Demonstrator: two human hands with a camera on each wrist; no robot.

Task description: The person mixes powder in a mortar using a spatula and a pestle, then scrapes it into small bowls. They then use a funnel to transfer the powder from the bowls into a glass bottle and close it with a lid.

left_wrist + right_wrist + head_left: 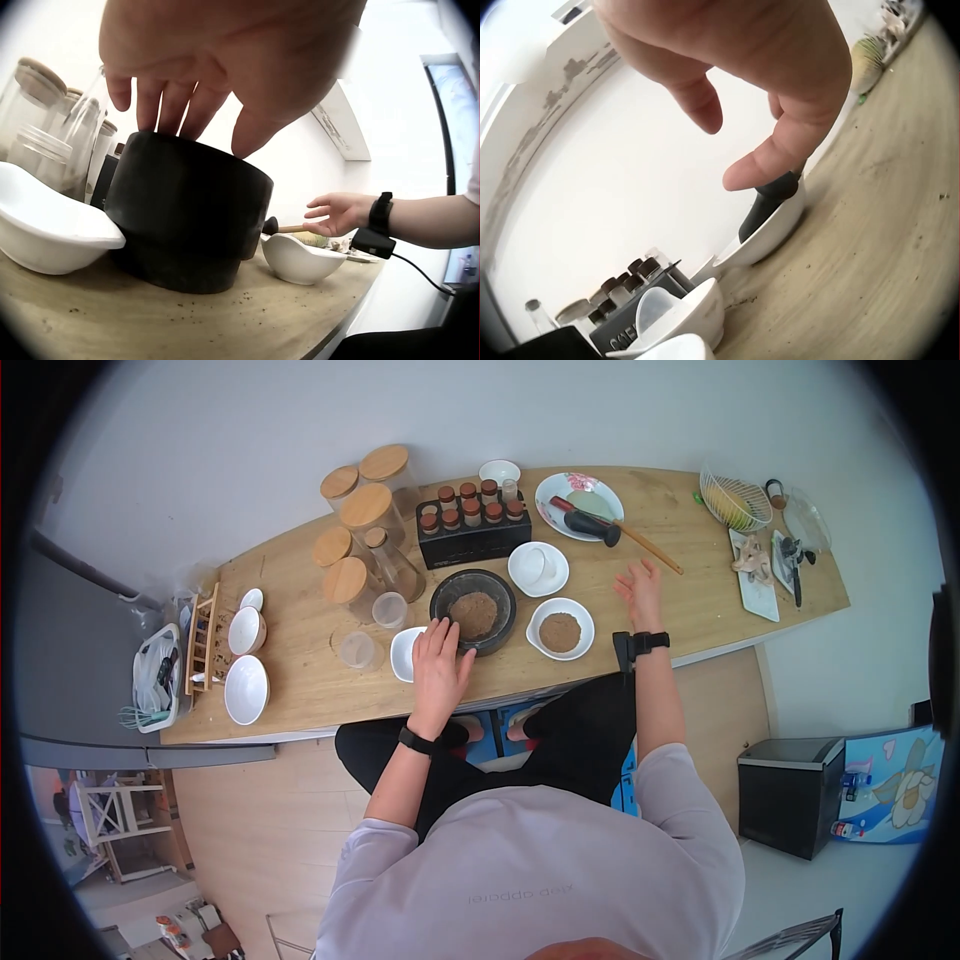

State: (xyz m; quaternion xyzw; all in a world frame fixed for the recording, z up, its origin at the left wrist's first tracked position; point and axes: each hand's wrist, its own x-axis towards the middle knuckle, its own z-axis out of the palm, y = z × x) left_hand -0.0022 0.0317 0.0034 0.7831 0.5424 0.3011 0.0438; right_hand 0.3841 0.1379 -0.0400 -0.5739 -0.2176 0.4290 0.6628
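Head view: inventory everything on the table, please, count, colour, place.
Black bowl: one, black, centre, brown powder inside
White bowls: seven, white, three left, four centre; one holds brown powder
Lidded jars: five, clear, wooden lids, back left
Corked bottle: one, clear, beside jars
Clear cups: three, two near jars, one in a white bowl
Vial rack: one, black, back centre
Floral plate: one, white, back, holding dark tool
Wooden rack, basket: one each, brown, white, left
Wire basket: one, pale, right
Trays: two, white, right
Far-right small items: unclear
Hands: two, left at black bowl's rim, right above table
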